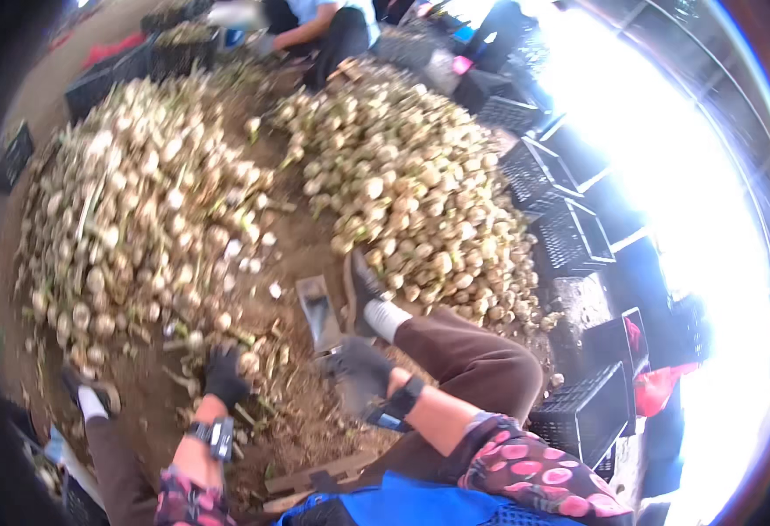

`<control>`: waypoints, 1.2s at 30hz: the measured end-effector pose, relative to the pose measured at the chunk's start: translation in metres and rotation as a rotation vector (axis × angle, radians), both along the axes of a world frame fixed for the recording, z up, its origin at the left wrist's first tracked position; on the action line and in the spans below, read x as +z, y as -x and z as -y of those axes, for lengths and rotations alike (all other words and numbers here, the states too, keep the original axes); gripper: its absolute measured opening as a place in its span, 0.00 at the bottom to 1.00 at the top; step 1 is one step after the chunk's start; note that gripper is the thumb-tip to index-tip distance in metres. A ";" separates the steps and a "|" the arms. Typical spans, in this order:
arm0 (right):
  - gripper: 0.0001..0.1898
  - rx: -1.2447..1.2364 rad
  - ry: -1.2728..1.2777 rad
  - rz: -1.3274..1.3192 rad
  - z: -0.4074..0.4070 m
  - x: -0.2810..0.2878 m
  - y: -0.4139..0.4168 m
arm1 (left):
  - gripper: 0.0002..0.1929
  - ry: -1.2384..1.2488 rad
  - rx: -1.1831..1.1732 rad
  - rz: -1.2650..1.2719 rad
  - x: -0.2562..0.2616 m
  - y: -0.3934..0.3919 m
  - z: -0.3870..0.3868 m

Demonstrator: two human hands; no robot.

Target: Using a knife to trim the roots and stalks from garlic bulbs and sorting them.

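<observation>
My left hand (226, 376), in a dark glove, is low over the near edge of the left heap of garlic bulbs (148, 217). Just right of its fingers lies a garlic bulb (249, 363) among cut stalks; whether the fingers grip anything is hidden. Blurred by motion, my gloved right hand (362, 369) is in front of my right knee. A flat, shiny, rectangular tool (319, 312) reaches from near its fingers towards the right heap of garlic bulbs (418, 197). I cannot tell if the hand holds it.
My shoes (360, 283) rest on the dirt floor, one by each heap. Black plastic crates (572, 237) line the right side, and another crate (582, 411) stands near my right knee. Across the heaps a co-worker (332, 33) sits. Wooden slats (319, 472) lie near my lap.
</observation>
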State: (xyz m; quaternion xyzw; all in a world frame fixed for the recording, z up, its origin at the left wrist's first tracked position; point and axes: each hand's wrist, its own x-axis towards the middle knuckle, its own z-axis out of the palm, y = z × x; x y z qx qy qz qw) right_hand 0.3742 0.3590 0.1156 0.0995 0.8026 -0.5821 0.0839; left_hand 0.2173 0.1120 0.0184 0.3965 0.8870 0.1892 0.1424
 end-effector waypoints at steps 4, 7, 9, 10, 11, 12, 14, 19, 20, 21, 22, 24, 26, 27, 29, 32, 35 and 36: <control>0.11 -0.299 0.383 -0.028 0.019 0.014 0.004 | 0.31 -0.520 0.091 0.692 0.056 -0.016 0.011; 0.11 -0.021 -0.236 -0.080 0.043 0.031 -0.005 | 0.28 -0.819 0.160 1.116 0.093 -0.042 0.017; 0.11 -0.110 -0.027 -0.040 0.064 0.045 -0.016 | 0.26 -0.894 0.154 1.247 0.110 -0.068 0.015; 0.12 -0.117 -0.043 -0.127 0.080 0.051 -0.019 | 0.25 -0.776 0.126 0.995 0.116 -0.084 0.018; 0.13 -0.106 -0.059 -0.184 0.093 0.058 -0.021 | 0.24 -0.691 0.067 0.710 0.122 -0.099 0.022; 0.15 -0.076 0.135 -0.239 0.103 0.065 -0.025 | 0.21 -0.829 0.063 0.732 0.124 -0.116 0.022; 0.16 -0.097 0.122 -0.195 0.114 0.077 -0.034 | 0.20 -0.788 0.154 0.686 0.131 -0.137 0.032; 0.18 -0.015 0.385 0.009 0.132 0.074 -0.053 | 0.16 -0.726 0.312 0.541 0.142 -0.168 0.050; 0.18 -0.010 0.355 0.056 0.135 0.067 -0.054 | 0.16 -0.746 0.318 0.514 0.143 -0.171 0.053; 0.17 -0.022 0.328 0.028 0.137 0.059 -0.053 | 0.17 -0.739 0.319 0.507 0.143 -0.171 0.054; 0.16 0.020 0.336 -0.057 0.135 0.051 -0.051 | 0.17 -0.802 0.294 0.449 0.141 -0.171 0.054; 0.14 0.183 -0.180 -0.168 0.118 0.037 -0.041 | 0.19 -0.865 0.371 0.783 0.133 -0.165 0.053; 0.11 0.354 -0.759 -0.292 0.094 0.030 -0.029 | 0.22 -1.006 0.376 0.876 0.121 -0.155 0.053; 0.10 0.332 -0.933 -0.301 0.082 0.030 -0.026 | 0.24 -0.936 0.383 0.730 0.115 -0.151 0.053; 0.06 0.099 -0.996 -0.172 0.067 0.037 -0.026 | 0.24 -0.514 -0.079 -0.395 0.105 -0.138 0.055; 0.10 -0.164 -0.523 -0.347 0.067 0.062 -0.037 | 0.25 -0.880 0.160 0.450 0.101 -0.144 0.056; 0.09 -0.022 -0.562 -0.391 0.096 0.085 -0.043 | 0.25 -1.099 0.294 1.075 0.108 -0.147 0.055; 0.09 0.060 -0.597 -0.407 0.103 0.091 -0.043 | 0.25 -1.024 0.303 0.962 0.111 -0.147 0.056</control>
